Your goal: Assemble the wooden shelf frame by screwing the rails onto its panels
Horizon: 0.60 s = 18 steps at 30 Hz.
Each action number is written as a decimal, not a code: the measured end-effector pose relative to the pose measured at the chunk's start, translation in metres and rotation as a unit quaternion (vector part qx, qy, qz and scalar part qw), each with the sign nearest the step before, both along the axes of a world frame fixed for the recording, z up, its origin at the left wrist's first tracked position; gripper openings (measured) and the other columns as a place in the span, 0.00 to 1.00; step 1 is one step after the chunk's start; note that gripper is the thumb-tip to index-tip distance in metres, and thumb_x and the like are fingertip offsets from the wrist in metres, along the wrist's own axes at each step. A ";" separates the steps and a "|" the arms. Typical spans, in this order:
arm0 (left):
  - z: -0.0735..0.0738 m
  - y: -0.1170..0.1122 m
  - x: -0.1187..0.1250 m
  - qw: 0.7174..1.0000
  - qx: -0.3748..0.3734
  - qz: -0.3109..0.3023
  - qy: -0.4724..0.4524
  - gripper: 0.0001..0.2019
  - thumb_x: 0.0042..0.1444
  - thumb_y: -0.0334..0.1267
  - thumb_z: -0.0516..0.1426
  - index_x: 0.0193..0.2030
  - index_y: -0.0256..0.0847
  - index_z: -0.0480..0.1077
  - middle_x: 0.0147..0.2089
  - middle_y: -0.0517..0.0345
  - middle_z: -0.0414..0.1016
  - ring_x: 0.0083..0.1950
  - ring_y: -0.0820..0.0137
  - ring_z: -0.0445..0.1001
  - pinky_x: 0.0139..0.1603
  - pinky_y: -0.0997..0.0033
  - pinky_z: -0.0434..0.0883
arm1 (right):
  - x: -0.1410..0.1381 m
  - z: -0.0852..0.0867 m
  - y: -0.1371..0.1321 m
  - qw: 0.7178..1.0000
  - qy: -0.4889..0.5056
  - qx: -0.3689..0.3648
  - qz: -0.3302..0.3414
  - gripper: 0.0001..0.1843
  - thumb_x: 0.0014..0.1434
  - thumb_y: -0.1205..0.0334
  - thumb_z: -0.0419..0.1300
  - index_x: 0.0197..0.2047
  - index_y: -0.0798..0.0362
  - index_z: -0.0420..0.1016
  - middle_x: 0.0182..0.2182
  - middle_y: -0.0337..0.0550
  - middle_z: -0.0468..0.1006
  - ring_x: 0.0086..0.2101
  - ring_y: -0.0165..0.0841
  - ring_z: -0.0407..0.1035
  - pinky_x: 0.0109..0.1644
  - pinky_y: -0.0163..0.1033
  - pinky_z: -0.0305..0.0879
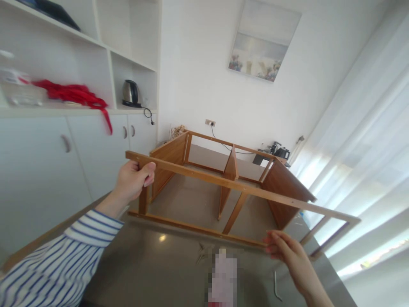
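Note:
A long wooden frame (243, 189) of thin slats is held up over a grey table (153, 264). My left hand (133, 179) is closed round its upper rail near the left end. My right hand (283, 249) pinches the lower rail further right, fingers together. Behind the frame a partly built wooden shelf unit (230, 164) stands on the table, with two side panels and a middle divider. My left sleeve is striped blue and white.
A metal hex key (276, 286) and small fittings (203, 251) lie on the table near me. White cupboards with a kettle (130, 93) and red cloth (75, 94) stand at left. Curtains hang at right; another kettle (279, 151) sits by the far wall.

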<state>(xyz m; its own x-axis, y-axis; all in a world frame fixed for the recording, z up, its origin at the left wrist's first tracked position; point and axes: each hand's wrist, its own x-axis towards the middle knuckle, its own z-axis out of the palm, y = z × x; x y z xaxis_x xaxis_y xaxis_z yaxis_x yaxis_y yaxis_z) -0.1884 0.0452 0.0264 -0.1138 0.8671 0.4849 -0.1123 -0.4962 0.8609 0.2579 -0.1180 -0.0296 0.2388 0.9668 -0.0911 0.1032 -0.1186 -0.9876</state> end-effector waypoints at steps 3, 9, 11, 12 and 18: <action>-0.008 0.006 -0.003 1.000 -0.012 0.014 0.015 0.20 0.56 0.42 0.58 0.19 0.41 0.54 0.10 0.69 0.53 0.13 0.81 0.51 0.17 0.75 0.50 | 0.037 0.007 0.008 0.991 -0.055 0.063 -0.100 0.28 0.50 0.41 0.62 0.46 0.55 0.73 0.41 0.50 0.80 0.39 0.41 0.74 0.39 0.42 0.72; -0.021 0.021 -0.007 0.998 -0.027 0.054 0.032 0.16 0.55 0.41 0.57 0.24 0.42 0.54 0.12 0.71 0.52 0.14 0.81 0.51 0.19 0.76 0.51 | 0.068 -0.011 0.029 0.938 -0.266 0.110 -0.191 0.28 0.52 0.43 0.57 0.47 0.57 0.73 0.43 0.53 0.79 0.43 0.44 0.74 0.46 0.46 0.71; -0.023 0.026 -0.005 0.996 -0.027 0.069 0.043 0.15 0.55 0.42 0.56 0.25 0.42 0.54 0.12 0.71 0.52 0.15 0.80 0.52 0.20 0.76 0.52 | 0.063 -0.020 0.034 0.926 -0.296 0.114 -0.204 0.30 0.53 0.43 0.56 0.51 0.57 0.71 0.47 0.56 0.77 0.45 0.46 0.73 0.48 0.48 0.69; -0.024 0.028 -0.004 0.996 -0.025 0.078 0.047 0.15 0.55 0.43 0.56 0.25 0.42 0.54 0.12 0.71 0.53 0.15 0.80 0.53 0.20 0.75 0.53 | 0.060 -0.025 0.037 0.922 -0.303 0.116 -0.210 0.32 0.53 0.43 0.56 0.53 0.58 0.70 0.48 0.57 0.76 0.46 0.46 0.72 0.49 0.49 0.68; -0.035 0.033 -0.007 0.978 -0.009 0.145 0.153 0.18 0.45 0.48 0.62 0.34 0.39 0.63 0.26 0.64 0.68 0.28 0.75 0.67 0.32 0.74 0.66 | 0.043 -0.035 0.051 0.898 -0.349 0.122 -0.241 0.35 0.56 0.44 0.52 0.59 0.60 0.64 0.51 0.60 0.73 0.43 0.44 0.73 0.47 0.47 0.67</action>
